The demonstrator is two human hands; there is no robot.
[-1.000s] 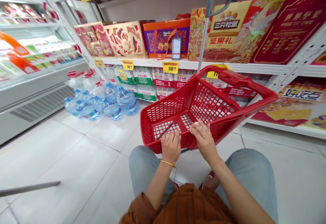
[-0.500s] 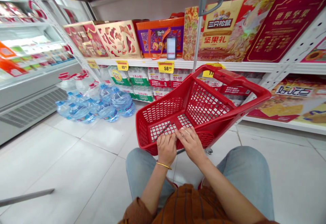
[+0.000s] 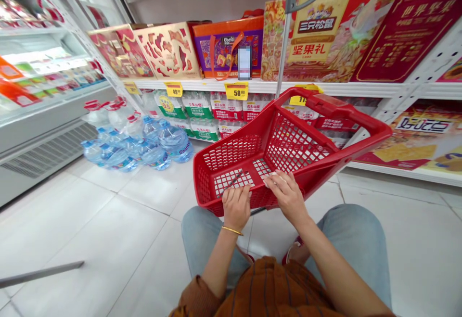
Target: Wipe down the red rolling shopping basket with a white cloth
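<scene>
A red plastic shopping cart (image 3: pixel 231 149) with a perforated basket stands on the floor close in front of my knees. Its basket holds nothing that I can see, and its push handle (image 3: pixel 346 110) points to the right. My left hand (image 3: pixel 237 206), with a gold bangle at the wrist, has its fingers curled over the near rim. Further right along the same rim, my right hand (image 3: pixel 287 194) also hooks its fingers over the edge. Both thumbs are mostly hidden.
Gift boxes (image 3: pixel 227 52) line the shelf behind the cart, above wrapped water packs (image 3: pixel 198 105). Large water bottles (image 3: pixel 144 141) stand on the floor at left, beside a chiller (image 3: pixel 43 139). A grey pole (image 3: pixel 284 57) rises behind the cart. A metal bar (image 3: pixel 43 273) lies at lower left.
My right hand has slid right along the rim, away from my left hand, which stays about where it was. The view has shifted slightly.
</scene>
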